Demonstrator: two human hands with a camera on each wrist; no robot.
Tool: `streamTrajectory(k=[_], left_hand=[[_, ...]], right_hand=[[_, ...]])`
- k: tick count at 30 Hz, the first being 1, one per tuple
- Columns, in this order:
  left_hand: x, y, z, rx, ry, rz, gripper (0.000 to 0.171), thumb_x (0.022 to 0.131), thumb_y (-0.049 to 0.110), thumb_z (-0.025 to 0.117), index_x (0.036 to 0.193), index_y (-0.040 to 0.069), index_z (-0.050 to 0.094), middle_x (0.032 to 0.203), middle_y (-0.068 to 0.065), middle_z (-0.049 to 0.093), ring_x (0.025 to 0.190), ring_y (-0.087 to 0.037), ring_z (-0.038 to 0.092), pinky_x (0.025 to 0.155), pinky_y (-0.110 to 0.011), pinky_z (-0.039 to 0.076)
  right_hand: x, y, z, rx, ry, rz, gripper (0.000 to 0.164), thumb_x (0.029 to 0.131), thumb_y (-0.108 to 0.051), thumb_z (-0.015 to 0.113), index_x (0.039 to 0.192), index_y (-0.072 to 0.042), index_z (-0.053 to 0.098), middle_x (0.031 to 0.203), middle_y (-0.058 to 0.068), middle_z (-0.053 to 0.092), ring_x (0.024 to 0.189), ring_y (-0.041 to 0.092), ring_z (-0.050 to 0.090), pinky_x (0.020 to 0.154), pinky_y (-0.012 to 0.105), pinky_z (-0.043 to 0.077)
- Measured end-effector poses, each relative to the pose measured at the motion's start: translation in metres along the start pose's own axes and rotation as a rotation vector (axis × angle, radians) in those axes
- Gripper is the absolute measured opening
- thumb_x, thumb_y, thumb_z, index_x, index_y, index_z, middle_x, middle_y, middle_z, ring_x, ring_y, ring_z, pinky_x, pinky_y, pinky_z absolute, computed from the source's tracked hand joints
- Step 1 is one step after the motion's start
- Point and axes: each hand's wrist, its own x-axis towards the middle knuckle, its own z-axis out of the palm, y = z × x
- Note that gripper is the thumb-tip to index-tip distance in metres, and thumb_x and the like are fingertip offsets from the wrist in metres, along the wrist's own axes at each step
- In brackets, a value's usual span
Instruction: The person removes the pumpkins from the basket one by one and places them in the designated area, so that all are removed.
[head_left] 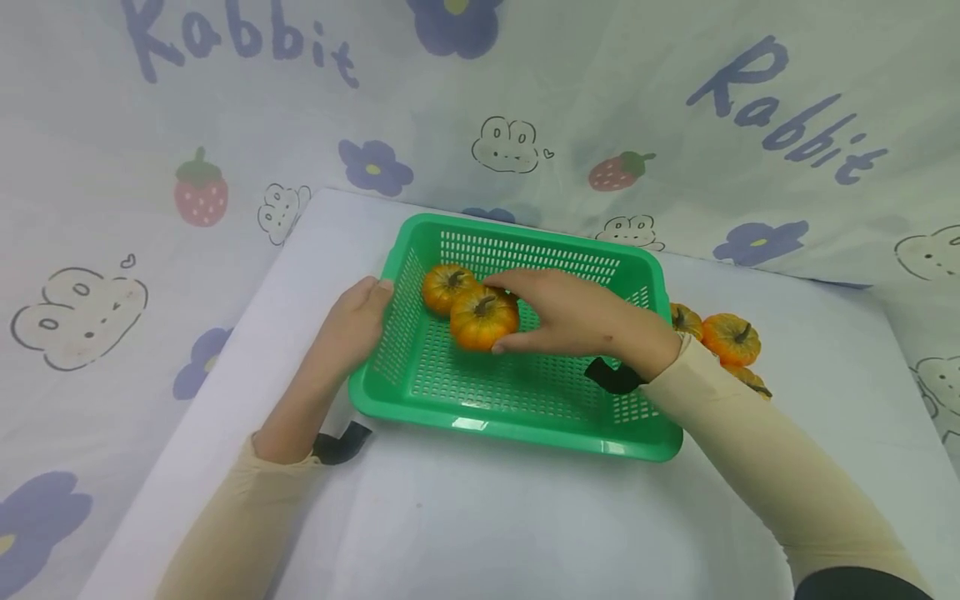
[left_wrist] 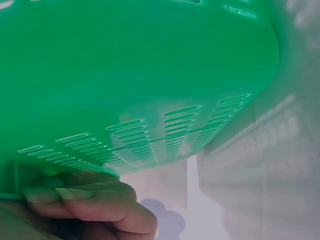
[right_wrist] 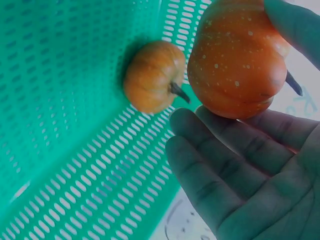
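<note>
A green plastic basket (head_left: 517, 442) with slotted walls stands on the white table. My left hand (head_left: 356, 325) grips its left rim, thumb on top; in the left wrist view the curled fingers (left_wrist: 100, 200) lie under the rim against the outer wall. Inside the basket, my right hand (head_left: 566, 312) holds an orange mini pumpkin (head_left: 483, 320) between thumb and fingers. The right wrist view shows that pumpkin (right_wrist: 237, 60) speckled, with a dark stem. A second mini pumpkin (head_left: 446, 287) sits in the basket's back left corner, just beyond the held one.
Outside the basket's right wall lie several more mini pumpkins (head_left: 731, 339), partly hidden by the right forearm. A white cloth (head_left: 420, 100) printed with rabbits, flowers and strawberries hangs behind the table. Dark straps (head_left: 341, 443) show at both wrists.
</note>
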Motion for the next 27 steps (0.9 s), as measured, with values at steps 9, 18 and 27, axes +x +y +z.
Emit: streamTrajectory(k=[9, 18, 27], left_hand=[[-0.001, 0.001, 0.0, 0.028, 0.002, -0.009, 0.055, 0.114, 0.047, 0.027, 0.129, 0.0, 0.051, 0.104, -0.023, 0.064, 0.08, -0.032, 0.069, 0.064, -0.041, 0.063], [-0.001, 0.003, 0.001, 0.046, 0.003, -0.015, 0.054, 0.114, 0.047, 0.027, 0.128, 0.0, 0.051, 0.103, -0.022, 0.063, 0.08, -0.031, 0.067, 0.064, -0.041, 0.062], [-0.002, 0.003, 0.0, 0.051, 0.007, -0.02, 0.055, 0.114, 0.048, 0.027, 0.128, 0.001, 0.052, 0.103, -0.022, 0.063, 0.082, -0.032, 0.066, 0.066, -0.042, 0.062]], right_hand=[[-0.034, 0.001, -0.018, -0.031, 0.072, 0.034, 0.081, 0.091, -0.049, 0.082, 0.154, -0.01, 0.049, 0.148, 0.005, 0.058, 0.137, 0.026, 0.053, 0.114, 0.049, 0.045], [-0.072, 0.006, -0.028, 0.019, 0.174, 0.085, 0.08, 0.09, -0.046, 0.084, 0.153, -0.011, 0.049, 0.141, 0.001, 0.061, 0.126, 0.021, 0.059, 0.108, 0.049, 0.05], [-0.123, 0.014, -0.034, 0.043, 0.279, 0.176, 0.078, 0.089, -0.038, 0.086, 0.153, -0.014, 0.05, 0.137, -0.002, 0.063, 0.119, 0.018, 0.063, 0.099, 0.05, 0.054]])
